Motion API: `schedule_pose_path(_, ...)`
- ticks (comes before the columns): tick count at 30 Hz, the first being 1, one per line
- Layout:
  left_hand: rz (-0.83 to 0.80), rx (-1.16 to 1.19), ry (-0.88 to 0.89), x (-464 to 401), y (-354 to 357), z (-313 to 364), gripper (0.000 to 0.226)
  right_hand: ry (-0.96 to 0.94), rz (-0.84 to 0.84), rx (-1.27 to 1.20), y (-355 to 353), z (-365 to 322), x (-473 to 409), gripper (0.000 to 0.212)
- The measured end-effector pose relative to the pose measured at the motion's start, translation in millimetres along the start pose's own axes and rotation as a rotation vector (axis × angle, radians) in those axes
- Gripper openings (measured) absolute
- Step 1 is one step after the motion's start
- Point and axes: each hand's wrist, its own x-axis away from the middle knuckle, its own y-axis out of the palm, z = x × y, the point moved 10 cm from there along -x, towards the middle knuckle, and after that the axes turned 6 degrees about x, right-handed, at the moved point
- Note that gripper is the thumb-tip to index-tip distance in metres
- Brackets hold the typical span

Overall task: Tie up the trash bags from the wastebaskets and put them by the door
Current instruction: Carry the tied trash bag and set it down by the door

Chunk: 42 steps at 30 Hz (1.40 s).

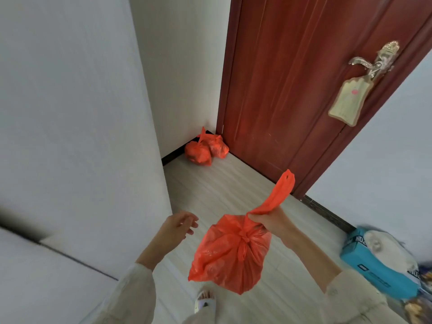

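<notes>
Our right hand (271, 219) has its grip clenched on a handle of the tied orange trash bag (230, 256), hanging above the floor (233, 188). Left hand (178, 224) grip released, holding nothing. Two more tied bags (205, 148) sit far in the corner, just left of the door (292, 78).

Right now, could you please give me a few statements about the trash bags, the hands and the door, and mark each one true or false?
1. The right hand grips the tied orange bag by its handle. True.
2. The left hand holds a second bag. False: it is open and holds nothing.
3. Two orange bags lie on the floor in the corner beside the door. True.
4. The door stands wide open. False: it looks closed.
5. A tag hangs from the door handle. True.
</notes>
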Motion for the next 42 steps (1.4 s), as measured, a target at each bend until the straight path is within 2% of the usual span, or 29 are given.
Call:
schedule_pose_path(2, -0.005, 0.000, 0.012, -48, 5, 25, 0.026, 0.011, -0.005, 0.017, -14, -12, -40, 0.019)
schedule_pose_path(4, -0.005, -0.005, 0.026, -93, 11, 50, 0.027, 0.019, -0.010, 0.001, -27, -28, -80, 0.023)
schedule_pose_path(11, 0.035, -0.040, -0.033, -225, 13, 78, 0.032, 0.019, -0.051, -0.014, -59, -80, -236, 0.007)
schedule_pose_path(16, 0.239, 0.055, -0.125, -315, -13, 77, 0.033, -0.034, -0.175, 0.065, -59, -119, -347, 0.004)
schedule_pose_path(19, 0.351, 0.136, -0.169, -357, -19, 84, 0.033, -0.012, -0.270, 0.136, -58, -137, -405, 0.025)
schedule_pose_path(22, 0.414, 0.217, -0.209, -389, -15, 90, 0.032, -0.020, -0.401, 0.167, -48, -162, -459, 0.026)
schedule_pose_path(27, 0.550, 0.305, -0.294, -428, -37, 76, 0.035, -0.120, -0.516, 0.295, -3, -209, -536, 0.027)
schedule_pose_path(30, 0.611, 0.338, -0.370, -454, -60, 52, 0.033, -0.109, -0.578, 0.351, 33, -222, -576, 0.033)
schedule_pose_path(35, 0.679, 0.395, -0.398, -524, -113, 14, 0.035, -0.112, -0.611, 0.432, 104, -247, -659, 0.038)
schedule_pose_path(39, 0.654, 0.394, -0.446, -582, -149, -30, 0.034, -0.118, -0.607, 0.481, 164, -257, -720, 0.017)
schedule_pose_path(42, 0.668, 0.402, -0.492, -623, -171, -72, 0.033, -0.120, -0.641, 0.449, 215, -256, -766, 0.019)
